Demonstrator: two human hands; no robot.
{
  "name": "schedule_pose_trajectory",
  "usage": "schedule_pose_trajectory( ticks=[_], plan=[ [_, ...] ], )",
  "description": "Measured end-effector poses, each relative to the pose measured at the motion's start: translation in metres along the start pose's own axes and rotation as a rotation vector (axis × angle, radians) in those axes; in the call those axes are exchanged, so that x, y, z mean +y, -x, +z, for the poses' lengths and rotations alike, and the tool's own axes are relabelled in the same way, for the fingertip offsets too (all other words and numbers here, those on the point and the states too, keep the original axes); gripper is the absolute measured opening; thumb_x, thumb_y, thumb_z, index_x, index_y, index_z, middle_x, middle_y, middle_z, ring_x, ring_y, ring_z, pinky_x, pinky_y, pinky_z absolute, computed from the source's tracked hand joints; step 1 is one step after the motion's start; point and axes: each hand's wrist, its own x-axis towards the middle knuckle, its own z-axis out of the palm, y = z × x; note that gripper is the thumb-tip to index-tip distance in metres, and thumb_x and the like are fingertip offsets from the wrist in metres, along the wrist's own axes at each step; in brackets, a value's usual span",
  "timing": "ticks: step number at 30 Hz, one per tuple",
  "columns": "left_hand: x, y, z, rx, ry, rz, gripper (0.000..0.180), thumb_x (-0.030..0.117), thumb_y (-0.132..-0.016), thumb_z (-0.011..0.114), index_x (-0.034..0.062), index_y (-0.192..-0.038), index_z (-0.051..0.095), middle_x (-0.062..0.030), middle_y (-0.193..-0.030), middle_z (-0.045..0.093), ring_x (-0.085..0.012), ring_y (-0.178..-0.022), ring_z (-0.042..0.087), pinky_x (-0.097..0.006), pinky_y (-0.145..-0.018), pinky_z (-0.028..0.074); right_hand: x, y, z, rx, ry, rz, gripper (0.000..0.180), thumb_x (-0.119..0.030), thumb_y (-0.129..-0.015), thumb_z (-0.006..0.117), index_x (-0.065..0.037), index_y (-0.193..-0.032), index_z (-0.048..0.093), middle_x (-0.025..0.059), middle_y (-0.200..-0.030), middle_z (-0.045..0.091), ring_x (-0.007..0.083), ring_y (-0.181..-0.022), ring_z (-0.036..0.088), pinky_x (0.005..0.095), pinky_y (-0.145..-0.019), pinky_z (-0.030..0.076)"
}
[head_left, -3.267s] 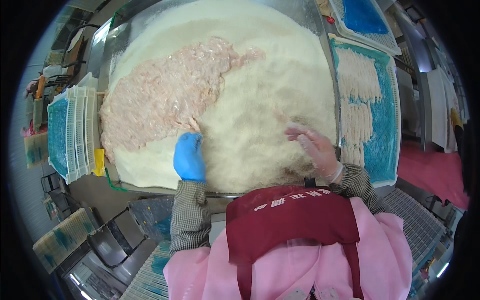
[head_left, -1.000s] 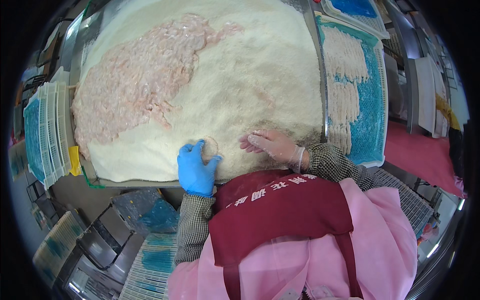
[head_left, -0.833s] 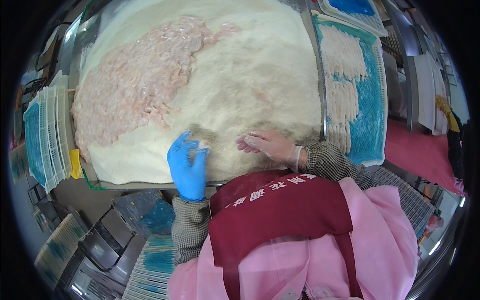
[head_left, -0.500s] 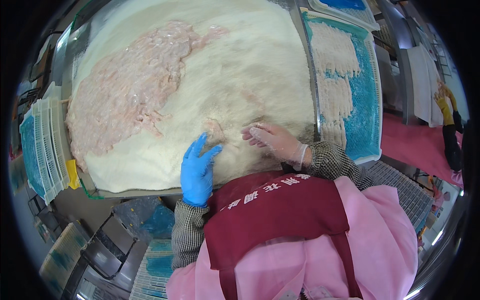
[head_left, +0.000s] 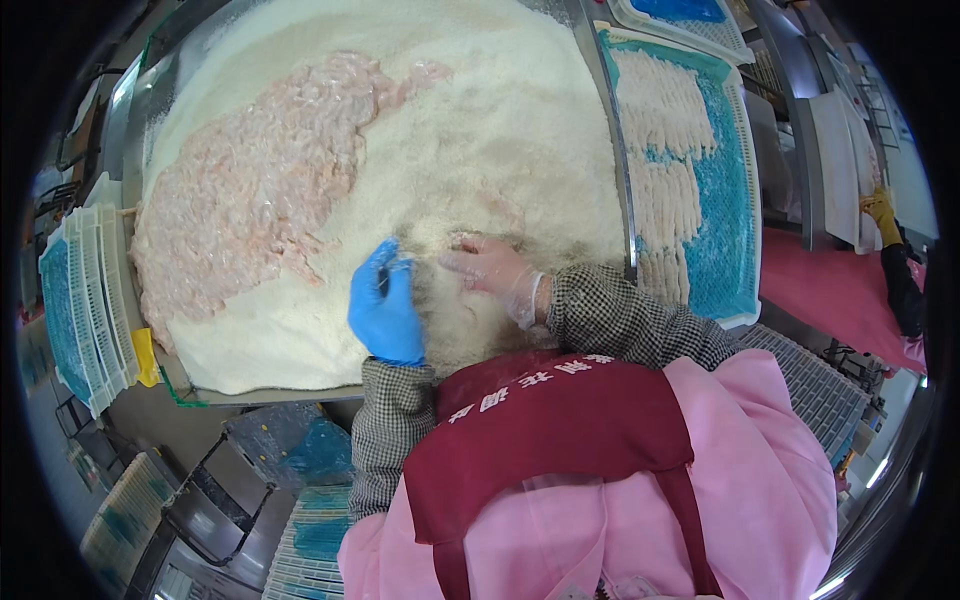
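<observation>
My left hand (head_left: pixel 388 308), in a blue glove, is low over the pale coating crumbs (head_left: pixel 500 130), with thumb and forefinger apart. To its right, my right hand (head_left: pixel 492 272) wears a clear glove; its fingers point left and the tips are blurred among crumbs, so whether they grip anything is hidden. Bits of pink raw meat (head_left: pixel 498 203) show half covered in crumbs just beyond that hand. A large glossy heap of raw meat strips (head_left: pixel 250 180) lies on the crumbs to the left.
At the right, a white-rimmed tray with a blue mesh liner (head_left: pixel 728 230) holds rows of coated strips (head_left: pixel 662 105). Stacked white trays (head_left: pixel 100 290) stand left of the metal table edge (head_left: pixel 618 150). A co-worker's yellow-gloved hand (head_left: pixel 882 215) shows far right.
Both hands have moved: the right one left and toward the left hand, the left one slightly left and forward. Crumbs blur around them. The co-worker's hands have shifted.
</observation>
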Motion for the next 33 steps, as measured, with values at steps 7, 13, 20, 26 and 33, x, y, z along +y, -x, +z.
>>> schedule_pose_trajectory(
  ticks=[7,13,20,26,33],
  plan=[
    [-0.023,-0.029,-0.037,0.124,-0.512,0.343,0.046,0.009,-0.1,0.062,0.0011,-0.145,0.059,-0.0267,-0.157,0.048,-0.0406,-0.148,0.044,-0.049,-0.119,0.039,0.001,-0.004,0.007,0.045,-0.059,0.009,0.027,-0.036,-0.104,0.063,-0.01,-0.108,0.069,-0.0056,-0.081,0.055,0.0062,-0.072,0.051,0.0253,-0.066,0.048],
    [-0.012,-0.01,-0.019,0.147,-0.191,0.215,0.04,0.014,-0.104,0.061,0.003,-0.142,0.062,-0.0215,-0.145,0.06,-0.0366,-0.131,0.06,-0.044,-0.11,0.048,-0.004,-0.001,0.004,0.006,-0.163,0.036,0.024,-0.036,-0.106,0.061,-0.012,-0.105,0.065,-0.0053,-0.083,0.054,0.0061,-0.074,0.051,0.0272,-0.068,0.049],
    [-0.003,0.002,0.04,-0.157,-0.154,0.206,0.039,0.021,-0.103,0.062,0.0016,-0.136,0.066,-0.0211,-0.134,0.067,-0.0348,-0.125,0.063,-0.044,-0.108,0.048,0.011,-0.004,0.002,-0.091,-0.092,-0.302,0.044,-0.041,-0.113,0.043,-0.006,-0.132,0.061,0.0075,-0.122,0.067,0.0186,-0.11,0.063,0.0307,-0.098,0.05],
    [-0.062,0.006,0.089,-0.08,-0.335,0.095,0.066,0.041,-0.111,0.038,0.0097,-0.167,0.023,-0.0228,-0.173,0.017,-0.038,-0.161,0.014,-0.054,-0.13,0.008,0.008,-0.022,0.013,-0.448,-0.634,-0.207,0.052,-0.029,-0.113,0.047,-0.004,-0.158,0.04,0.0105,-0.145,0.061,0.0202,-0.133,0.056,0.0323,-0.115,0.043],
    [-0.003,-0.05,0.033,0.042,-0.839,0.51,0.055,0.029,-0.109,0.048,0.003,-0.157,0.044,-0.0261,-0.162,0.039,-0.0363,-0.15,0.037,-0.047,-0.125,0.026,0.011,-0.021,-0.029,-0.302,-0.493,-0.124,0.056,-0.045,-0.112,0.041,-0.009,-0.155,0.044,0.0073,-0.155,0.049,0.0227,-0.138,0.049,0.0413,-0.12,0.038]
  ],
)
